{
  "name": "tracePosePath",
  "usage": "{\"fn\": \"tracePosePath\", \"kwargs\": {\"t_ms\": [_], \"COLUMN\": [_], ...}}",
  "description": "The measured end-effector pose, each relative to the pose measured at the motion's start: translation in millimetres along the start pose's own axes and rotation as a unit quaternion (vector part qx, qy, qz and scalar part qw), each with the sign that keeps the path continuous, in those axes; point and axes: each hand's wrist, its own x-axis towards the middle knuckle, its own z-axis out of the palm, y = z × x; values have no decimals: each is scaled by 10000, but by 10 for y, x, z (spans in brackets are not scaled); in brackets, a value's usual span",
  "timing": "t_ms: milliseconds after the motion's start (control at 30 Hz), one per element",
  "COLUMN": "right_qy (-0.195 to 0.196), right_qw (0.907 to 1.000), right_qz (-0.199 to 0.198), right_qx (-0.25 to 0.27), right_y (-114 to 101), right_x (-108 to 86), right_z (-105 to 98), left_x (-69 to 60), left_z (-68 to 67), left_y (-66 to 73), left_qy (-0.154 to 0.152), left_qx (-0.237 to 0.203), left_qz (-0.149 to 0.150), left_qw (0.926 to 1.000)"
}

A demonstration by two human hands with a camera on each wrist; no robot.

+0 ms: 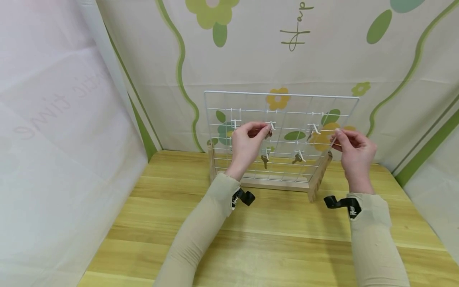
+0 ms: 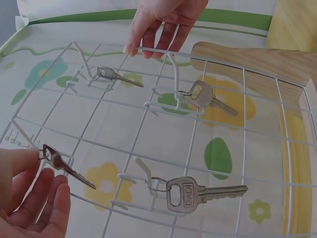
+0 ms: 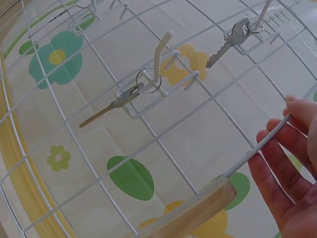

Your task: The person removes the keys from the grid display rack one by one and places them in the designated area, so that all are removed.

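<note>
A white wire grid point(image 1: 247, 93) stands upright in a wooden base, with several white hooks on its front. At the upper middle hook, my left hand point(image 1: 246, 145) pinches the small ring of a silver key point(image 2: 58, 161) between thumb and forefinger; the other fingers are bent loosely below. The ring is partly covered by the fingertips. My right hand point(image 1: 358, 153) grips the grid's right edge between thumb and fingers. Other keys hang by rings from nearby hooks: a large key point(image 2: 185, 197), another key point(image 2: 204, 96) and a third key point(image 2: 110, 74).
The wooden base point(image 1: 272, 184) rests on a wood-grain table point(image 1: 272, 235). A flower-print cloth point(image 1: 143, 48) hangs close behind the grid, and pale cloth point(image 1: 43, 159) walls the left side. Black straps point(image 1: 245, 197) circle both wrists.
</note>
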Motion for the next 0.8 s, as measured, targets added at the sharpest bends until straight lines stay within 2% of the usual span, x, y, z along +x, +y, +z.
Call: {"fn": "tracePosePath", "kwargs": {"t_ms": [400, 567, 800], "right_qy": [10, 7, -2], "right_qw": [10000, 9999, 9999], "right_qz": [60, 54, 50], "right_qx": [48, 92, 97], "right_y": [5, 8, 10], "right_x": [6, 11, 11], "right_z": [-4, -7, -10], "left_x": [-164, -202, -236], "left_z": [-77, -102, -122], "left_y": [61, 100, 182], "left_qy": [-187, -136, -66], "left_qx": [-185, -107, -307], "left_qz": [167, 300, 487], "left_qw": [9995, 9994, 9983]}}
